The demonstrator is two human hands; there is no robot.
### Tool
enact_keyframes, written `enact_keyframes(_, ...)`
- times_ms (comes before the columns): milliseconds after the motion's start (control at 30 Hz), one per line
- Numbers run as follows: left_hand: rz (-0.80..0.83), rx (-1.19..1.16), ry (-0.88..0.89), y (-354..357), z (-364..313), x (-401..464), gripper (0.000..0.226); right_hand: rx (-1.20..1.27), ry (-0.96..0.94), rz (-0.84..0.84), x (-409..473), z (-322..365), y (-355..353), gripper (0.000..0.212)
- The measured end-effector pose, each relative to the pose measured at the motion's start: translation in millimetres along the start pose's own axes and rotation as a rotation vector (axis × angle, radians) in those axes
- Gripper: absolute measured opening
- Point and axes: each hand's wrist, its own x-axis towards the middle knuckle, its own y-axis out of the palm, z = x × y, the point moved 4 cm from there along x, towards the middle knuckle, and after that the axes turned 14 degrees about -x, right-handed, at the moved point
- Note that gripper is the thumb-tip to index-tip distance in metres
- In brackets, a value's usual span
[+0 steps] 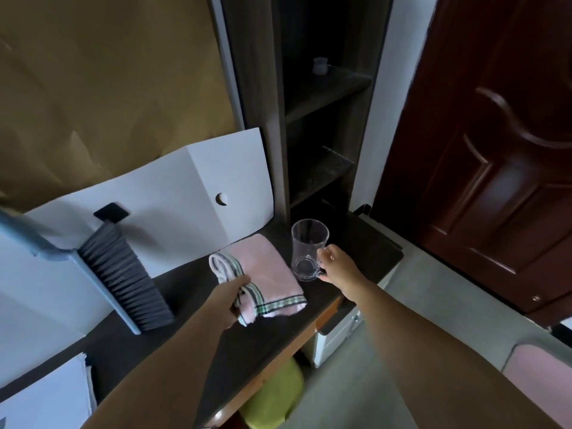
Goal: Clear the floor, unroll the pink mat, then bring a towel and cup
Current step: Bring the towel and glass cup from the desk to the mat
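A folded pink towel (266,274) with a green-striped hem lies on the dark desk (272,339). My left hand (230,300) grips its near left corner. To the right of the towel stands a clear glass cup (308,247) with a handle, upright on the desk. My right hand (335,263) is closed around the cup's handle. A corner of the pink mat (538,373) lies on the floor at the far right edge.
A grey brush with a blue handle (123,278) lies on the desk to the left. White board (198,193) leans behind the towel. Dark shelves (322,125) rise behind the cup. A brown door (495,156) is at right, and a green stool (275,394) sits under the desk.
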Motion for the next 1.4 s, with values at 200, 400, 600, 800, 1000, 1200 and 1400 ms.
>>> enact_keyframes(200,0.300,0.218,-0.006,86.6,-14.0,-22.2,0.030,0.073,0.095,-0.275,-37.6,-29.8,-79.7,0.021)
enact_keyframes(400,0.540,0.471,-0.019,203.8,39.2,-39.3,0.034,0.146,0.239,-0.606,-116.5,-86.3,-180.7,0.023)
enact_keyframes(600,0.727,0.680,-0.037,292.1,125.2,-74.2,0.037,0.146,0.394,-0.796,-190.9,-150.8,-252.4,0.024)
enact_keyframes(800,0.804,0.772,-0.078,369.3,183.9,-101.0,0.033,0.088,0.470,-0.855,-216.0,-200.5,-321.9,0.020)
enact_keyframes(1000,0.760,0.798,-0.019,437.9,212.6,-88.6,0.037,0.209,0.496,-0.856,-203.7,-243.0,-376.2,0.019)
enact_keyframes(1200,0.698,0.816,-0.089,491.5,252.0,-56.4,0.034,0.203,0.564,-0.769,-168.7,-297.4,-418.7,0.035)
enact_keyframes(1400,0.675,0.862,-0.180,546.1,287.3,0.6,0.031,0.220,0.620,-0.775,-110.2,-343.5,-440.0,0.024)
